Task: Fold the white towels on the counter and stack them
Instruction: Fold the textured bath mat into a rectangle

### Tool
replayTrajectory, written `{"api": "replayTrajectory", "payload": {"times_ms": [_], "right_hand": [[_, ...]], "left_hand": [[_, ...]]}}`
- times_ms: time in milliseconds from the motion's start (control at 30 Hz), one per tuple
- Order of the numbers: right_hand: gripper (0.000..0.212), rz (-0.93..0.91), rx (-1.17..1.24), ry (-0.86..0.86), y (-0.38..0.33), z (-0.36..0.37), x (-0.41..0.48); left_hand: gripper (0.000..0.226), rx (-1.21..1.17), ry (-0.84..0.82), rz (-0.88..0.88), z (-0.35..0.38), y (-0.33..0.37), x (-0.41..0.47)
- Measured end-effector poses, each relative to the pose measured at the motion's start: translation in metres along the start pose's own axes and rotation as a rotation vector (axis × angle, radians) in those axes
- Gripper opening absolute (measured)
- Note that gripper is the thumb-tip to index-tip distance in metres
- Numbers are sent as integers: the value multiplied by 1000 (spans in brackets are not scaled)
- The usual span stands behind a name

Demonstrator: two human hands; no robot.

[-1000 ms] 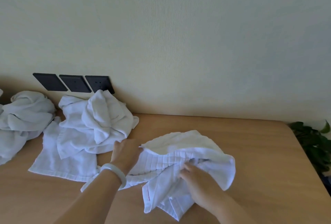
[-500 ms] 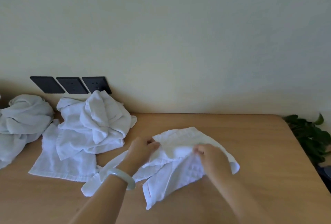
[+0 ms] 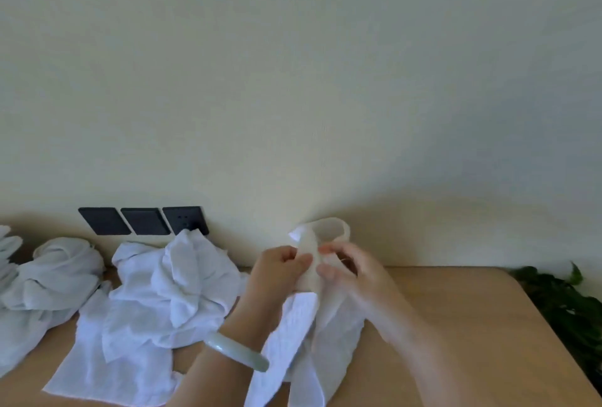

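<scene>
HANDS: your left hand (image 3: 280,263) and right hand (image 3: 355,271) each pinched the white towel (image 3: 309,325) near its top, fingers curled | CHANGE: you had raised it from flat on the counter (image 3: 456,325); its lower end trailed on the wood | AROUND: unfolded towels (image 3: 176,283) lay heaped at left, below dark wall plates (image 3: 143,220).

I lose the held towel (image 3: 293,335) past the frame's bottom | right hand (image 3: 355,273) smeared by blur | towel heap (image 3: 49,276) at the left end of the counter (image 3: 472,302) clipped by frame | plant (image 3: 566,302) off its right edge half cropped
</scene>
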State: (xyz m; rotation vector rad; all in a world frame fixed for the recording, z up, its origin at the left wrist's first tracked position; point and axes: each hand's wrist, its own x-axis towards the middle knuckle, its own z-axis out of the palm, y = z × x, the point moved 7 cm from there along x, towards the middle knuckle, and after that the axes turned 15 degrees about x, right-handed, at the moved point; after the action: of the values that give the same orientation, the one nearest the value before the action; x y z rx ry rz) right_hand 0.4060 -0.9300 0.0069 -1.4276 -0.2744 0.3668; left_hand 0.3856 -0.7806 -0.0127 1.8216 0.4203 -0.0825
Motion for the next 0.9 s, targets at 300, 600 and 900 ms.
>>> {"api": "replayTrajectory", "payload": {"times_ms": [300, 600, 900], "right_hand": [[21, 315, 417, 296, 129, -16, -41], [19, -255, -365, 325, 16, -19, -38], [29, -3, -486, -63, 54, -11, -43]], "left_hand": [[9, -215, -1, -267, 38, -89, -35], [12, -145, 59, -151, 38, -50, -40], [22, -201, 18, -268, 46, -58, -54]]}}
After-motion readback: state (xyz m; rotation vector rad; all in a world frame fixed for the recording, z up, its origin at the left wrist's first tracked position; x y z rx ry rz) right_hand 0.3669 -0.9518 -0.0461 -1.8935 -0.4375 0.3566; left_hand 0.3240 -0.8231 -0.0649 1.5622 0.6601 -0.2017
